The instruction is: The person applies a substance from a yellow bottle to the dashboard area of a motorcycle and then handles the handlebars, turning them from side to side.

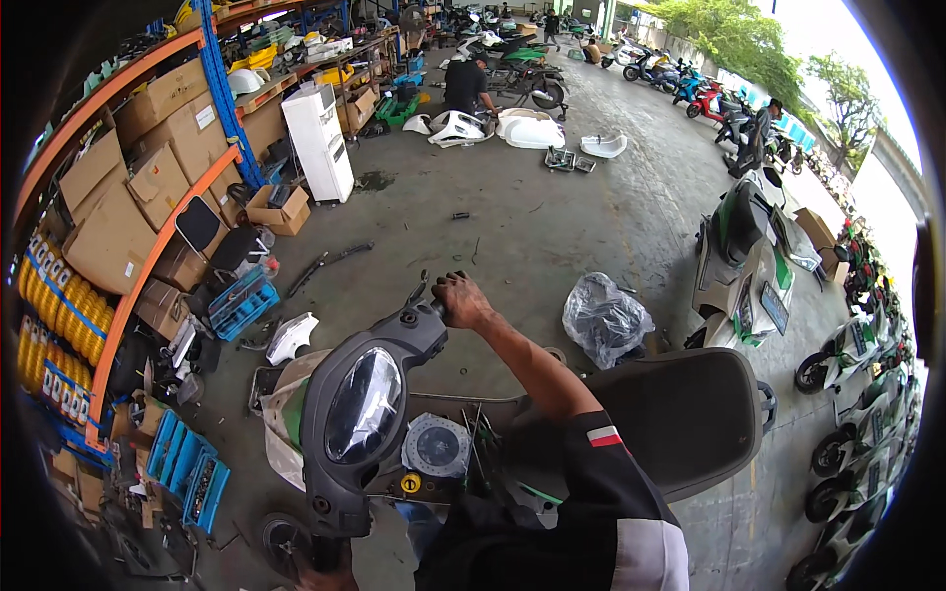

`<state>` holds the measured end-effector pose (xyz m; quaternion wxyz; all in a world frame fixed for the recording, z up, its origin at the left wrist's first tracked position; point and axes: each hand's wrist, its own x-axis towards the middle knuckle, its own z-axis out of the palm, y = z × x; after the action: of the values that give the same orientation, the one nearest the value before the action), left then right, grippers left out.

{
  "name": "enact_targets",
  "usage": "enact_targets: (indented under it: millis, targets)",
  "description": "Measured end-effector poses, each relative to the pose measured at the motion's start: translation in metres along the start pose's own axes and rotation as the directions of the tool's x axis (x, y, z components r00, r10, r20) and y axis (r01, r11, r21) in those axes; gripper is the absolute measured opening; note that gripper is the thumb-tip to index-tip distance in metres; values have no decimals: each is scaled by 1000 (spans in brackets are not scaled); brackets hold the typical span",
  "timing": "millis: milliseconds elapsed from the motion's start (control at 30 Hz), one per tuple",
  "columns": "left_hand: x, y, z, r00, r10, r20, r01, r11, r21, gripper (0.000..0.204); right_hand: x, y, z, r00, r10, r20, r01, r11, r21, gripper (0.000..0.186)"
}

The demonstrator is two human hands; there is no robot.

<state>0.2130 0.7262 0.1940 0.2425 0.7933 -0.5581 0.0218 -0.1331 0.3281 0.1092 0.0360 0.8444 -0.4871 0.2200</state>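
A scooter stands across the near middle, its dark grey handlebar cover [330,463] on the left and its long black seat [680,424] on the right. My right hand [463,298] is closed round the far handlebar grip, beside a brake lever [420,286]. At the lower edge my left hand [328,574], partly cut off, is wrapped round the near black grip [330,552]. A glossy oval display [365,404] sits in the cover. Behind the handlebar lie a grey plate with a round disc [439,448], a yellow round part [411,483] and several thin dark rods or cables [478,443].
Left stand shelves with cartons [182,118], blue toolboxes [187,468] and a white cabinet [317,143]. A plastic-wrapped bundle [606,317] lies beyond the seat. A person [465,87] crouches by white panels [532,128]. Parked scooters [749,266] line the right.
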Motion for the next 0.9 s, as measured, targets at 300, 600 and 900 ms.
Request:
enact_targets:
  millis: [300,600,900]
  targets:
    - [-7,-9,-16,991,-126,46,129,990,-56,64,-2,-3,1,999,-8,-54,9,1000,13,21]
    - [-20,-20,-15,986,-165,4,165,984,-69,60,4,-5,9,992,-64,-105,65,998,8,16]
    - [-2,-9,-20,938,11,-347,-7,1000,14,54,6,-13,-4,998,-62,-18,61,998,-16,19]
